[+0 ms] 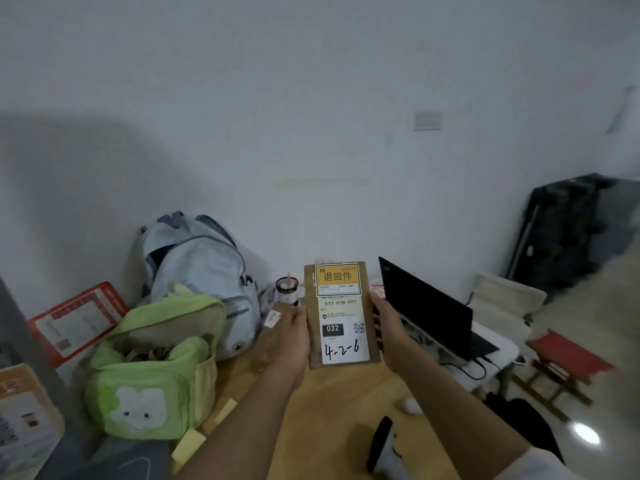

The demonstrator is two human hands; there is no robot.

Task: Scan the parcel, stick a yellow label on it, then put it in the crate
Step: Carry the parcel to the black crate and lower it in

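Observation:
I hold a flat brown parcel (341, 315) upright above the wooden table (332, 410), its face toward me. A yellow label (338, 278) is stuck at its top, above a white shipping label with "4-2-6" written on it. My left hand (292, 336) grips the parcel's left edge and my right hand (386, 329) grips its right edge. A black and white handheld scanner (382, 445) lies on the table near my right forearm. Loose yellow labels (188, 445) lie at the table's lower left. No crate is in view.
A green plush bag (152, 372) and a pale blue backpack (204, 268) crowd the table's left side. A cup (287, 289) stands behind the parcel. An open black laptop (429, 306) sits on a white side table to the right, next to a red stool (568, 355).

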